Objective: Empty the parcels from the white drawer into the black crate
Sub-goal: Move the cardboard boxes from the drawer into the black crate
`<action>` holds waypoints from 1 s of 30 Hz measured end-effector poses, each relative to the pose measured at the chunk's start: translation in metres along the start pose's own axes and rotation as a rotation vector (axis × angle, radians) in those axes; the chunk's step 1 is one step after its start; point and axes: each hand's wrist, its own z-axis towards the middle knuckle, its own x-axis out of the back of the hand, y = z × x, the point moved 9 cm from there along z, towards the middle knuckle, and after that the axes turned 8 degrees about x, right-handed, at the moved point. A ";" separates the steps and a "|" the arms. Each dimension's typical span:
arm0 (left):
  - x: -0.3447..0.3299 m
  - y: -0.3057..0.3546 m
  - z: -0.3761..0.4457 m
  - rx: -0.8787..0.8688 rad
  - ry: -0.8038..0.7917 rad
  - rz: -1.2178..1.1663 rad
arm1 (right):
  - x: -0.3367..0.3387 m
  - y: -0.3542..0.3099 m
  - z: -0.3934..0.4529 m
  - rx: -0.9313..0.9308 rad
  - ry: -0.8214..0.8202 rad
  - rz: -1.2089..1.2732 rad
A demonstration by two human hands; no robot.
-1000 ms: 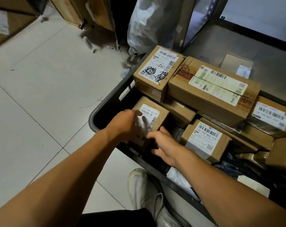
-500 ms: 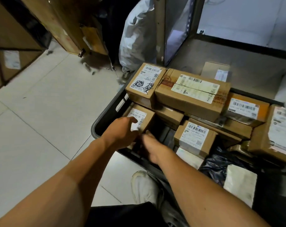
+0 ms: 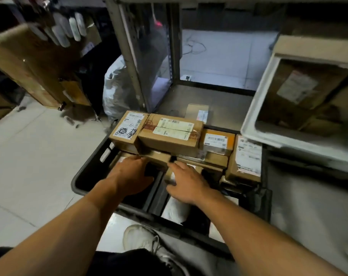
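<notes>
The black crate [image 3: 79, 182] stands on the floor in front of me, stacked with brown cardboard parcels. On top lie a scribbled-label box [image 3: 127, 126], a long taped box [image 3: 169, 136] and an orange box [image 3: 218, 140]. My left hand [image 3: 131, 174] rests flat on a small parcel [image 3: 117, 157] at the crate's near left. Beside it, my right hand [image 3: 187, 184] touches a low parcel with its fingers spread. The white drawer [image 3: 254, 124] sits tilted at the right, with a labelled brown parcel [image 3: 296, 90] inside.
A metal shelf frame [image 3: 133, 56] and a white sack [image 3: 115, 90] stand behind the crate. Cardboard boxes [image 3: 29, 62] lean at the far left. A lone small box [image 3: 197, 112] lies on the shelf floor. My shoe [image 3: 139, 238] is just below the crate.
The view tilted up, bringing the white drawer into sight. The small labelled parcel has sunk lower into the crate under my left hand. My right hand shifted right onto another parcel.
</notes>
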 end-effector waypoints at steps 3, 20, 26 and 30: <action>0.007 0.052 -0.005 -0.055 0.052 0.092 | 0.046 0.025 -0.044 -0.003 0.134 -0.188; 0.027 0.390 -0.007 -0.489 0.187 0.086 | 0.187 0.233 -0.240 -0.453 0.423 -0.259; 0.066 0.420 0.053 -0.374 0.295 -0.336 | 0.239 0.277 -0.227 -0.439 0.614 -0.132; 0.097 0.412 0.100 -0.220 0.405 -0.565 | 0.274 0.292 -0.192 -0.387 0.736 -0.050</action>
